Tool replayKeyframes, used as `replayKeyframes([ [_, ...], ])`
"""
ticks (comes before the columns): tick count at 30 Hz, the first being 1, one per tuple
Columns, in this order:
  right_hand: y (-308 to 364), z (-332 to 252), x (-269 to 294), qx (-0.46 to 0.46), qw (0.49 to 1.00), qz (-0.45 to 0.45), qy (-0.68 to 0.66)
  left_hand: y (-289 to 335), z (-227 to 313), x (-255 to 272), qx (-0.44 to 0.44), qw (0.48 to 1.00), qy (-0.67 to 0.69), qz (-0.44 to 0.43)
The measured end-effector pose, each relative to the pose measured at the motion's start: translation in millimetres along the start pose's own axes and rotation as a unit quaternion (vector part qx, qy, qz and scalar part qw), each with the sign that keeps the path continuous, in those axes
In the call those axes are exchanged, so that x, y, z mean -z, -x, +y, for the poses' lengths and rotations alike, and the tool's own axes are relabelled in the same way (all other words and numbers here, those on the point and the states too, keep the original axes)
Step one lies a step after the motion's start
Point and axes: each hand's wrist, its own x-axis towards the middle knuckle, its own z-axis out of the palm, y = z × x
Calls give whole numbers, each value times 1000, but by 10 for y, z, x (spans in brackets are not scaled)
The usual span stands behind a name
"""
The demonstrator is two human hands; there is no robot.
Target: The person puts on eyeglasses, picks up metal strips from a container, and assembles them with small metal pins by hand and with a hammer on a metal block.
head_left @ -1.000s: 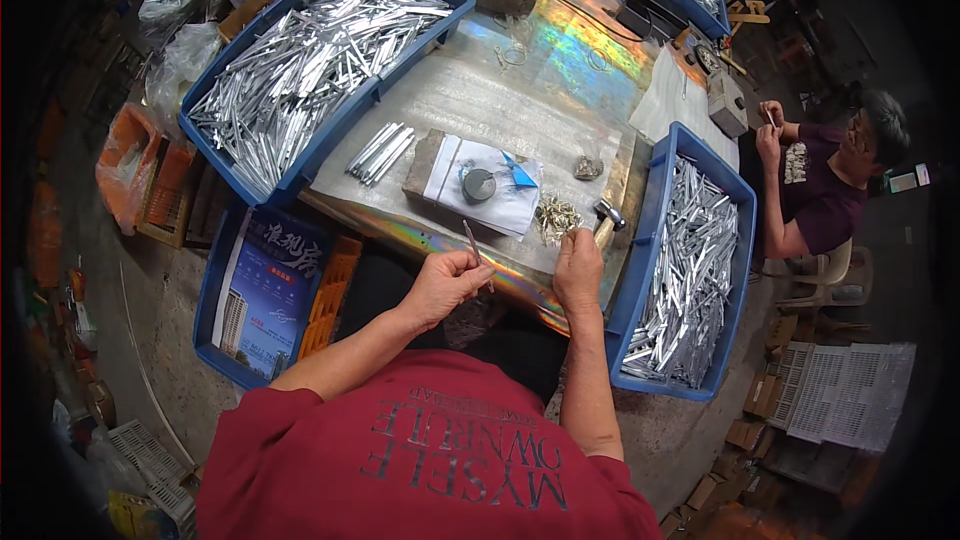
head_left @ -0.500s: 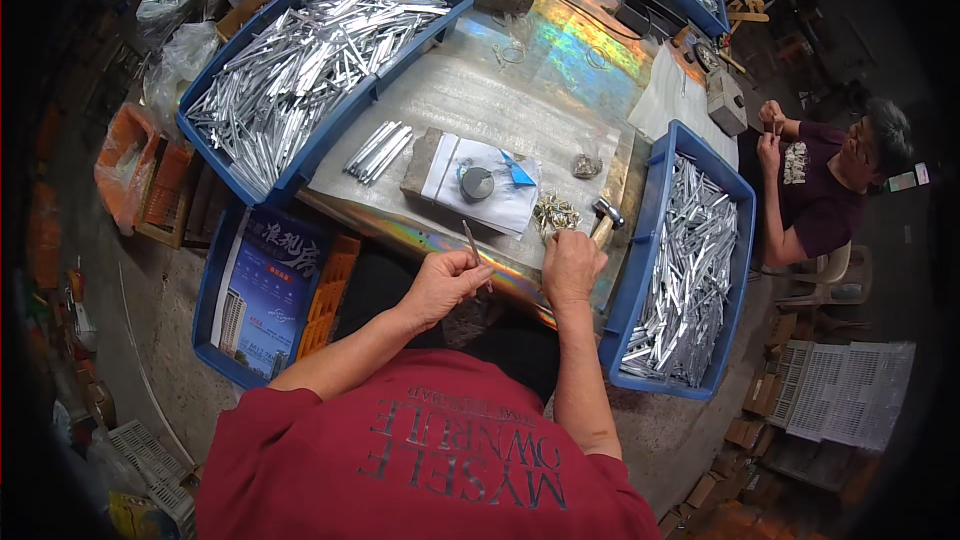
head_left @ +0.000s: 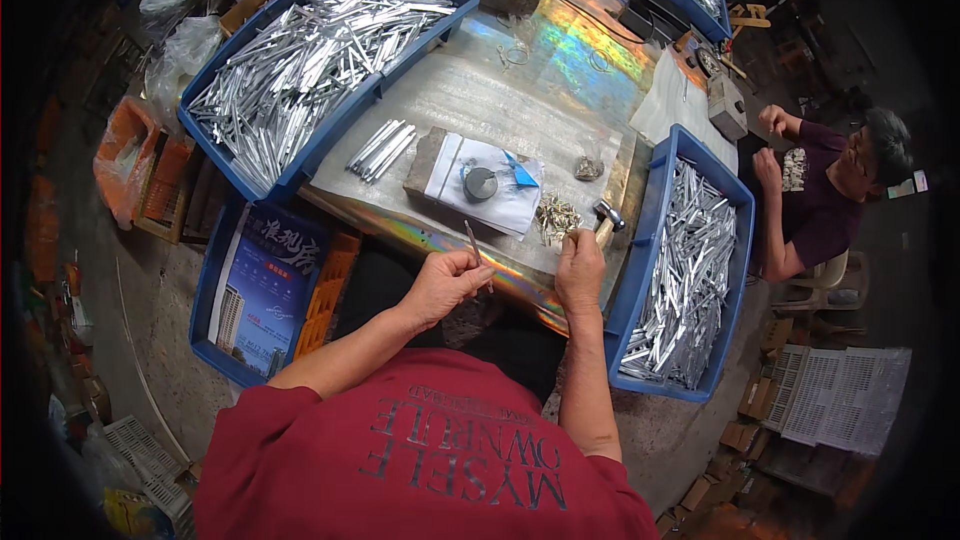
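Observation:
A thin metal strip point(head_left: 471, 233) is pinched in my left hand point(head_left: 445, 288), its end pointing up over the table's near edge. My right hand point(head_left: 580, 272) is closed, thumb and fingers together, just on the near side of a pile of small brass-coloured parts point(head_left: 556, 216). Whatever those fingers hold is too small to make out. Beside the pile lies a hammer point(head_left: 609, 215), its handle partly behind my right hand. A grey round metal piece point(head_left: 480, 183) stands on a paper-covered block point(head_left: 450, 168). Left of the block, several silvery strips point(head_left: 381, 150) lie side by side.
A large blue bin point(head_left: 285, 188) full of metal strips is at the left; another blue bin point(head_left: 735, 305) of strips stands at the right. A small clear bag point(head_left: 588, 169) rests beyond the brass parts. At the far right a co-worker point(head_left: 825, 185) sits with both hands raised.
My right hand has drawn back slightly from the brass parts and turned more upright. My left hand keeps the strip in nearly the same place. The co-worker's hands have moved apart.

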Motion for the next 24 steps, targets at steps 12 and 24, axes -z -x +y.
replayKeyframes([
  [12, -1, -17, 109, -52, 994, -25, -95, -9, -2, -17, 0, 1000, -6, -5],
  [24, 78, -142, 181, -255, 782, -65, -565, -96, 44, -95, -16, 999, -28, -17],
])
